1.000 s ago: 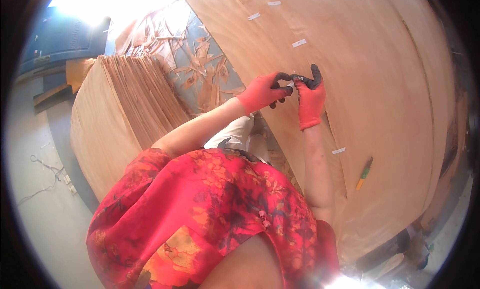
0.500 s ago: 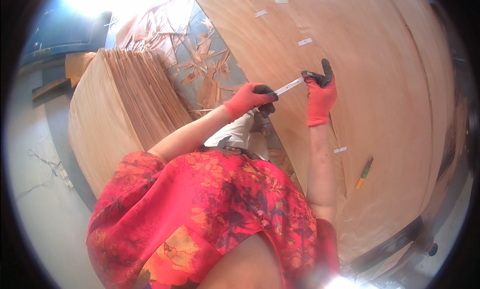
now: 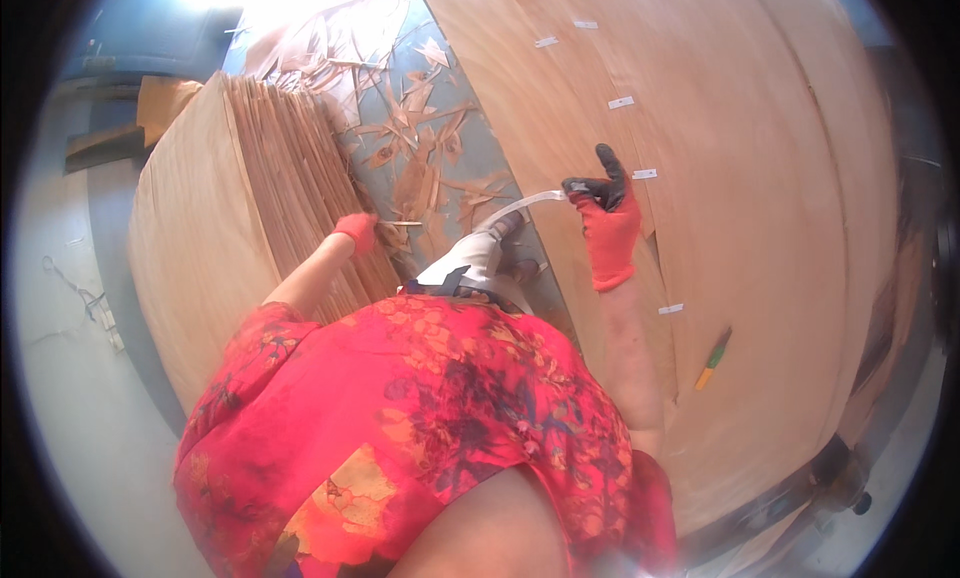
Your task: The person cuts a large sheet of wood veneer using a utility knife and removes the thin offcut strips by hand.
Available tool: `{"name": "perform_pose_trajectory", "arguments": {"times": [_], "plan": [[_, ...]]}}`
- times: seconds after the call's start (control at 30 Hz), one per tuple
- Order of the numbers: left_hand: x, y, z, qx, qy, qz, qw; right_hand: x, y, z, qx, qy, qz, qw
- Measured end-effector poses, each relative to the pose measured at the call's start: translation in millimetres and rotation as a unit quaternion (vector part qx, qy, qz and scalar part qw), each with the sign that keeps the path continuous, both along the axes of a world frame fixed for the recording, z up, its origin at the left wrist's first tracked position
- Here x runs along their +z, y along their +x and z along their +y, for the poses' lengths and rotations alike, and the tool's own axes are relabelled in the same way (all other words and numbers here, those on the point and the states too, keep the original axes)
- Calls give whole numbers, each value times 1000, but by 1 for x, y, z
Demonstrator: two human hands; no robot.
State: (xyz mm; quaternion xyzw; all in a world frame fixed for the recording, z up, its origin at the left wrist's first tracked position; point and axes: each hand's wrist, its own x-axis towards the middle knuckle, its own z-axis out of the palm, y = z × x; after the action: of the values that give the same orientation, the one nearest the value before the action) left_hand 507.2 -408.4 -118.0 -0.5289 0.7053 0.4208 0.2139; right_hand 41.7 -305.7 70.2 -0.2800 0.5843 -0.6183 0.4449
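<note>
My right hand [image 3: 605, 220], in a red glove with black-coated fingers, pinches one end of a thin white tape strip [image 3: 525, 204]. The strip curves down to the left, over the floor and toward my shoe. Beneath that hand lies a broad wood veneer sheet [image 3: 750, 228] with several short white tape pieces [image 3: 621, 102] stuck on it. My left hand [image 3: 357, 232], in a red glove, is at the side of a tall veneer stack [image 3: 290, 168]. Its fingers are hidden, and I cannot tell whether it touches the stack.
A slim green and yellow tool [image 3: 713, 361] rests on the sheet near my right forearm. Broken veneer scraps [image 3: 420, 148] litter the floor between the stack and the sheet. A dark bar [image 3: 800, 488] runs along the lower right. A cable [image 3: 80, 288] trails at far left.
My left hand has let go of the white tape strip and swung left to the veneer stack. My right hand has moved slightly left and down with the strip, which now bends instead of stretching straight.
</note>
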Motion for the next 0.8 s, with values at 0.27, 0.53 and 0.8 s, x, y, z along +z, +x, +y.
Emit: {"name": "perform_pose_trajectory", "arguments": {"times": [0.27,0.53,0.8], "plan": [[209,-237,-53,53,256,470,843,41,4,5,254,-116,279,919],[207,-283,-42,-50,561,538,627,131,16,-8,284,-249,453,807],[215,-276,-30,-111,597,500,618,131,-3,7,267,-267,426,822]]}}
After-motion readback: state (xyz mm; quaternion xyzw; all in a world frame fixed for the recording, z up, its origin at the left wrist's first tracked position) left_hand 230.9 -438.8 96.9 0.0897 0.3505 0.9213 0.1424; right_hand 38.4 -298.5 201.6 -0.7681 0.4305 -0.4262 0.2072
